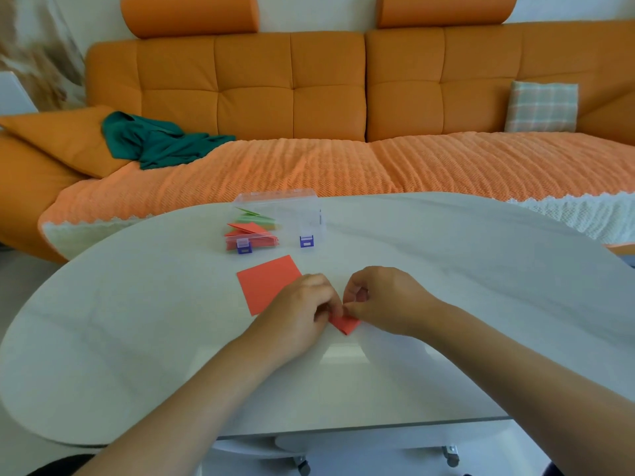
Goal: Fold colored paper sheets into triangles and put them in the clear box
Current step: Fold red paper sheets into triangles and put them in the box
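A small folded red paper (pixel 345 325) lies on the white table (pixel 446 286) between my hands. My left hand (pixel 302 309) and my right hand (pixel 381 297) both pinch it with their fingertips, and most of it is hidden under the fingers. A flat red paper sheet (pixel 266 282) lies just left of my left hand, partly under it. The clear box (pixel 292 214) stands open farther back, with purple latches at its front. Red and green folded triangles (pixel 251 228) lie in its left half.
An orange sofa (pixel 292 97) with a ribbed orange cover runs behind the table. A green cloth (pixel 158 139) and a checked cushion (pixel 542 106) lie on it. The table's rounded front edge is close to my forearms, with castor wheels below.
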A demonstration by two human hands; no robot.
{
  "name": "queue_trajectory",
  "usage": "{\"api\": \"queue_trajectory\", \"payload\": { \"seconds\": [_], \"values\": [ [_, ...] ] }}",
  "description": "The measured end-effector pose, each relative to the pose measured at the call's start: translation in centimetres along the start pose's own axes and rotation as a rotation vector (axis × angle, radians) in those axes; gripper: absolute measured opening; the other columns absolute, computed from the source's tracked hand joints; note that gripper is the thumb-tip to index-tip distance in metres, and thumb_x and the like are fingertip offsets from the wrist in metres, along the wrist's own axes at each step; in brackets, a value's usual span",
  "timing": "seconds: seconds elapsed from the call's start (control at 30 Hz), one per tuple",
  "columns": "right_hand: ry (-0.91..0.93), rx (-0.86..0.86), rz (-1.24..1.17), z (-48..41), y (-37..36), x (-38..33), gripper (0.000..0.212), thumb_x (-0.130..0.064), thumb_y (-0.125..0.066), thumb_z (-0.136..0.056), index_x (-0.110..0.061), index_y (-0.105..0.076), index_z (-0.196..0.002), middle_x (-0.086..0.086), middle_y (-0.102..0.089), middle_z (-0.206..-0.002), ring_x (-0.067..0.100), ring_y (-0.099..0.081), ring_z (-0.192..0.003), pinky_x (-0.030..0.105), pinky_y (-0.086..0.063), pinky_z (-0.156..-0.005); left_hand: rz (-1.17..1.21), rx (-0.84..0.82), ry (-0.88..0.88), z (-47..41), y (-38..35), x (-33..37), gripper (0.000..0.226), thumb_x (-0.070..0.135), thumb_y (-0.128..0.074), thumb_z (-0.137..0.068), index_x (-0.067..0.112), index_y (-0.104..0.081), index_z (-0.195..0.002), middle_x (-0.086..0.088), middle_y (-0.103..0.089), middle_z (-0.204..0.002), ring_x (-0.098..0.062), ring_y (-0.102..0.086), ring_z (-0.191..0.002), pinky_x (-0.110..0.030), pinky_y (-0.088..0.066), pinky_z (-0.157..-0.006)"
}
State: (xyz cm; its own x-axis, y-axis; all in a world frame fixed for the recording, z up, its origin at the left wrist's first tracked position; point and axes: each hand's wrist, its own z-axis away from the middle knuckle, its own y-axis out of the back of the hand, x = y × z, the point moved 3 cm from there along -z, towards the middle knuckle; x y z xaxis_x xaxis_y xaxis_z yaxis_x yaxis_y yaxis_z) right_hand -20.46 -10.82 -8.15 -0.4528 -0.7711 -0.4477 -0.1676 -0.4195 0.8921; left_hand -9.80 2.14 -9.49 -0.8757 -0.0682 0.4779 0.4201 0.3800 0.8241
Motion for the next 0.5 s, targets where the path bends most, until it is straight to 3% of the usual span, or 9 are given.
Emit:
{"api": "queue_trajectory", "payload": {
  "seconds": [0.1, 0.2, 0.5],
  "values": [
    [-0.007, 0.006, -0.047, 0.1, -0.1, 0.3, 0.005, -0.040, -0.069, -0.082, -0.035, -0.068, -0.082, -0.015, -0.064, -0.086, 0.004, -0.060, -0.083, 0.024, -0.051, -0.076, -0.015, -0.020, -0.109, 0.5, -0.5, 0.3, 0.035, -0.006, -0.056, -0.078, 0.020, -0.076, -0.088, 0.008, -0.065, -0.089, 0.001, -0.052, -0.083, -0.004, -0.035, -0.078],
    [-0.017, -0.008, -0.095, 0.2, -0.1, 0.7, 0.008, -0.040, -0.070, -0.081, -0.033, -0.069, -0.082, -0.013, -0.065, -0.087, 0.004, -0.059, -0.081, 0.022, -0.049, -0.071, -0.067, -0.027, -0.154, 1.0, -0.5, 0.5, 0.037, -0.004, -0.055, -0.081, 0.022, -0.075, -0.097, 0.009, -0.065, -0.093, -0.011, -0.056, -0.088, -0.016, -0.042, -0.080],
    [-0.033, -0.096, -0.208, 0.8, 1.2, 1.8, 0.019, -0.048, -0.080, -0.078, -0.037, -0.072, -0.091, -0.011, -0.066, -0.088, 0.004, -0.056, -0.071, 0.017, -0.045, -0.065, -0.228, -0.091, -0.169, 2.2, -0.5, 2.2, 0.036, 0.031, -0.043, -0.094, 0.032, -0.066, -0.121, 0.010, -0.046, -0.092, -0.012, -0.042, -0.086, -0.024, -0.035, -0.070]
  ]
}}
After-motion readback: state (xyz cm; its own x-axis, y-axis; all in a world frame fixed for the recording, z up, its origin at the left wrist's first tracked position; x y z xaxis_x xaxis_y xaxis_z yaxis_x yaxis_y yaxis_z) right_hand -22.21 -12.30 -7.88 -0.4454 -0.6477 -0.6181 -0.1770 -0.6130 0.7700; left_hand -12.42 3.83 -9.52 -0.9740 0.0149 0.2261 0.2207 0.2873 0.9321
